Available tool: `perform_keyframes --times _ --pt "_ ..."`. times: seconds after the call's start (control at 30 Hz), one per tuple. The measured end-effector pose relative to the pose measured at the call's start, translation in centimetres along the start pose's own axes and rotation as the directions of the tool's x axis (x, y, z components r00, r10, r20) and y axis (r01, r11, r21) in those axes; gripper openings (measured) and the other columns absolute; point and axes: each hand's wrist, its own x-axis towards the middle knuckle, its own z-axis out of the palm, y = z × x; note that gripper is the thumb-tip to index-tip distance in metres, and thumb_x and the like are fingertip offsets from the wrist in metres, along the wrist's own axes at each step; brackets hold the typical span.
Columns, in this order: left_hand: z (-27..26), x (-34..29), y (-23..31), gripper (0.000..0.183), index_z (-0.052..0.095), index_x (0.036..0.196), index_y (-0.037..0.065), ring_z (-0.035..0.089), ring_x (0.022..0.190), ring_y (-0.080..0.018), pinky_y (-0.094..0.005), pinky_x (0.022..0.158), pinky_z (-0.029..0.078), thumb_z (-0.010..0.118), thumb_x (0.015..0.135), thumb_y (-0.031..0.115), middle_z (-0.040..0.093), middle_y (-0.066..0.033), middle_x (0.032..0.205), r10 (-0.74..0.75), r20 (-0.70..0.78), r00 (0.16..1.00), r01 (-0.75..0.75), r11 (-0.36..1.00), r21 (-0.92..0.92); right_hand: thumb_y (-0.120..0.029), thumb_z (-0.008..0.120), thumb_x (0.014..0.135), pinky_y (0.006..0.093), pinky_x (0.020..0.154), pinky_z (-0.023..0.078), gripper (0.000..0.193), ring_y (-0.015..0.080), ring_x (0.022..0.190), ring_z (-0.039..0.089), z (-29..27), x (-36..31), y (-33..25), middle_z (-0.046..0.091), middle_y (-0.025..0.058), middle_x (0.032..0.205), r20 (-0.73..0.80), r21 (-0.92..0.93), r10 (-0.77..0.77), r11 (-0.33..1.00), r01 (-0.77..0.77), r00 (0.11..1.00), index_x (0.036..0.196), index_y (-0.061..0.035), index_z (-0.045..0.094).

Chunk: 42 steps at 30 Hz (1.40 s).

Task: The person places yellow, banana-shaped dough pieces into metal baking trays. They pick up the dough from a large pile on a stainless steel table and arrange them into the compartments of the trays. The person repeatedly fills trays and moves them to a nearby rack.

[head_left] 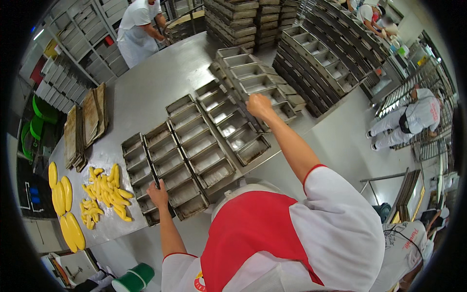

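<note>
Rows of joined metal loaf pans lie side by side along the near edge of the steel table. My left hand [158,194] is closed on the edge of the leftmost loaf pan set [141,170], near its front end. Farther right, my right hand [259,106] is closed like a fist on the side of a loaf pan set [250,77] that tops a low stack. Its fingertips are hidden from view. Between my hands lie more loaf pan sets [199,141], their compartments showing bare, worn metal.
Yellow dough pieces [104,189] and longer yellow dough loaves [61,194] lie at the table's left end, near worn flat boards [82,124]. Tall pan stacks [321,58] rise at the right. One person [139,34] works across the table; another [418,114] stands by racks.
</note>
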Motion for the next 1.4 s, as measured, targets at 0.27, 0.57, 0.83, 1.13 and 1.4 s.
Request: perform_keyframes --times 0.27,0.57,0.83,1.13,1.4 --pt "0.9 0.1 0.4 0.060 0.060 0.128 -0.006 0.050 0.119 -0.0419 -0.0509 0.099 0.044 0.069 0.091 0.041 0.059 -0.0259 0.126 -0.054 -0.050 0.997 0.053 0.999 -0.004 -0.011 0.060 0.081 0.0496 0.081 0.056 0.020 0.0423 0.092 0.070 3.3 -0.2 0.4 0.072 0.0248 0.096 0.061 -0.020 -0.043 0.999 0.044 0.997 0.090 0.0012 0.073" --pt "0.8 0.5 -0.7 0.060 0.058 0.130 -0.004 0.051 0.120 -0.0427 -0.0511 0.101 0.043 0.070 0.091 0.041 0.055 -0.0272 0.127 -0.004 0.005 1.000 0.004 1.000 0.030 -0.023 0.061 0.089 0.0518 0.078 0.056 0.027 0.0439 0.086 0.070 2.7 -3.0 -1.3 0.071 0.0259 0.091 0.029 0.082 -0.121 0.990 0.119 0.992 0.085 0.0020 0.072" --pt "0.6 0.4 1.1 0.058 0.058 0.129 -0.004 0.057 0.107 -0.0437 -0.0496 0.094 0.046 0.071 0.091 0.038 0.054 -0.0261 0.121 -0.066 0.005 0.998 0.066 0.997 0.026 -0.021 0.056 0.088 0.0495 0.079 0.057 0.027 0.0435 0.088 0.070 3.2 -7.7 -8.4 0.071 0.0259 0.088 0.160 0.269 -0.259 0.940 0.210 0.953 0.085 0.0018 0.072" --pt "1.2 0.2 -0.6 0.057 0.060 0.126 -0.004 0.057 0.105 -0.0426 -0.0495 0.092 0.046 0.069 0.091 0.040 0.060 -0.0283 0.114 0.010 -0.037 0.999 -0.007 0.998 0.064 -0.018 0.065 0.092 0.0370 0.069 0.052 0.024 0.0225 0.073 0.066 2.1 -4.8 8.0 0.070 0.0104 0.085 -0.324 0.749 0.304 0.661 0.047 0.896 0.109 -0.0003 0.065" --pt "1.4 0.5 -1.4 0.062 0.056 0.132 -0.007 0.053 0.116 -0.0451 -0.0491 0.100 0.043 0.069 0.092 0.039 0.057 -0.0306 0.125 0.041 -0.002 0.999 -0.040 0.991 0.125 -0.043 0.074 0.086 0.0374 0.064 0.042 0.048 0.0225 0.073 0.053 12.8 -4.2 23.1 0.060 0.0087 0.091 0.399 0.914 0.851 -0.340 -0.220 0.343 0.104 -0.0008 0.062"
